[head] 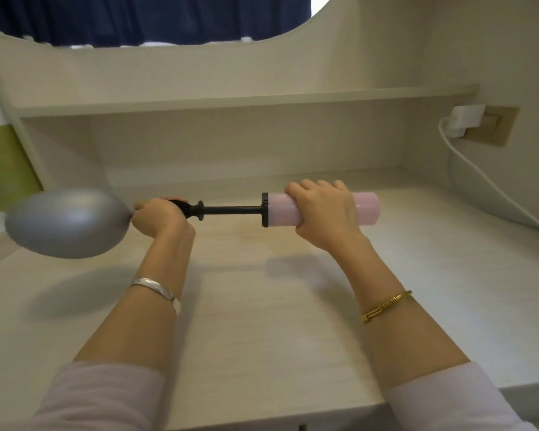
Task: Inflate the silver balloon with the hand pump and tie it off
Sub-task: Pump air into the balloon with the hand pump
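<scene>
Head view, and straight away the key spot is covered: the left hand (156,217) is wrapped over the black nozzle end of the hand pump (321,209), fingers curled tight round it, so where the balloon's neck meets the nozzle cannot be seen. Only the silver balloon (67,222) itself shows, part-filled and egg-shaped, jutting left from that fist and held in the air above the surface's left edge, its shadow on the wood below. Over on the other side, the right hand (324,209) grips the pink barrel from above, fingers curled over the far side so the tips are out of sight. Between the hands the black rod (231,209) is drawn out and bare. Both forearms run off the bottom of the frame into pale sleeves; a silver bangle (156,289) sits on the left wrist, a gold bracelet (386,304) on the right.

Underneath, a pale wood-grain surface (262,321), its near edge showing at bottom right. A shelf (231,99) runs along the back. At the far right corner a white plug (465,119) sits in a wall socket, its cable (492,188) trailing down and off the right edge. Dark blue curtain (137,17) across the top, a green panel (3,163) at far left.
</scene>
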### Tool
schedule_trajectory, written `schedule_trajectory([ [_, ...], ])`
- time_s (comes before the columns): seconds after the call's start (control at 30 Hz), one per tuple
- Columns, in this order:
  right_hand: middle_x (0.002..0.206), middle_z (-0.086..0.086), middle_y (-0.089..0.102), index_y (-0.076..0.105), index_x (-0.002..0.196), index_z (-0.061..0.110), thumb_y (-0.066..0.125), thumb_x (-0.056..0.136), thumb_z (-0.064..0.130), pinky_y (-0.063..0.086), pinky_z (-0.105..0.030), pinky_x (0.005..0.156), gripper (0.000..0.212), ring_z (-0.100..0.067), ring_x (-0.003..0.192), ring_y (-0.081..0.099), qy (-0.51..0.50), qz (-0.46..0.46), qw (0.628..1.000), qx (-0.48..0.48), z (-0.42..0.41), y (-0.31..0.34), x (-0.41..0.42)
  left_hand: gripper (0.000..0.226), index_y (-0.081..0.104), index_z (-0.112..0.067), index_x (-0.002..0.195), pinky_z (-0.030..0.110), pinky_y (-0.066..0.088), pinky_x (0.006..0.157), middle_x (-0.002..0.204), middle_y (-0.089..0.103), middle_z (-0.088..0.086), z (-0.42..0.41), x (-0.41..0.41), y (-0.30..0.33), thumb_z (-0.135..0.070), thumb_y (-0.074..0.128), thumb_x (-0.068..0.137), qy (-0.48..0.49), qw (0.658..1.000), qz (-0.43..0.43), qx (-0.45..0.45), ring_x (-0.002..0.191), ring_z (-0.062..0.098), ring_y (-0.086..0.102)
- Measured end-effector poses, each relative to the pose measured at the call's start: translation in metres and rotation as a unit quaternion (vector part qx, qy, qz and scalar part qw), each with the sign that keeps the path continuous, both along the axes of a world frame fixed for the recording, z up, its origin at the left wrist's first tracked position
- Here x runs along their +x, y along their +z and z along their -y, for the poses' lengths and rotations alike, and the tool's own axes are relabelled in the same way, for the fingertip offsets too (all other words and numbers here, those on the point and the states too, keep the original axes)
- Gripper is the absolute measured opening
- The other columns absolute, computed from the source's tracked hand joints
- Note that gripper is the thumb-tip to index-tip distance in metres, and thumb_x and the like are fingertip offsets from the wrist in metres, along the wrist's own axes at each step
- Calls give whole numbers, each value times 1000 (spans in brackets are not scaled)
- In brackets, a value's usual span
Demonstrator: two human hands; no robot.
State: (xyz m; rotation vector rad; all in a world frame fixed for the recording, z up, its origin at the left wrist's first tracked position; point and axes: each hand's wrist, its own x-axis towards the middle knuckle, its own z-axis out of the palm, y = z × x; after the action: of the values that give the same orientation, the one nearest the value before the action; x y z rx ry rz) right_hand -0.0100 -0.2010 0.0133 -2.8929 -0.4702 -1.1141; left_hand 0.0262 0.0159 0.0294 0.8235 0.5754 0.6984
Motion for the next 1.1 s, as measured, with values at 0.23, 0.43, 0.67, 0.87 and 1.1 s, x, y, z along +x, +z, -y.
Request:
schedule_trajectory([
  [0.23,93,-1,60,51,105,20,60,71,10,25,-31,66,37,-26,77,53,17,-15,1000,-3,-20,-6,1,45,38,-11,60,15,41,33,50,49,6,58,-6,-9,-18,19,100,-4,999,46,-6,29,12,46],
  [0.43,95,0,62,55,105,24,62,70,13,34,-33,74,37,-25,84,57,1,-31,999,18,10,2,-4,45,35,-10,60,20,42,36,40,50,3,23,4,-4,-20,21,101,2,997,48,-52,26,12,45],
  [0.67,93,1,61,52,102,23,63,68,10,26,-31,69,38,-24,76,50,-9,-37,999,-12,4,6,-5,45,36,-9,61,23,43,40,55,48,4,4,-4,-3,-22,21,101,7,997,24,-77,37,15,48],
  [0.87,91,-2,60,50,104,20,60,69,7,24,-31,67,38,-24,70,43,14,-19,999,-26,-18,-1,-2,44,37,-11,60,19,41,38,47,45,4,58,-11,-6,-16,20,100,-6,998,54,-42,21,9,41],
  [1.1,92,0,62,54,100,23,65,67,12,29,-30,70,37,-23,77,53,-3,-29,999,35,24,8,-5,43,36,-10,62,23,44,38,54,48,7,29,4,9,-20,20,101,-10,997,61,-45,37,18,47],
])
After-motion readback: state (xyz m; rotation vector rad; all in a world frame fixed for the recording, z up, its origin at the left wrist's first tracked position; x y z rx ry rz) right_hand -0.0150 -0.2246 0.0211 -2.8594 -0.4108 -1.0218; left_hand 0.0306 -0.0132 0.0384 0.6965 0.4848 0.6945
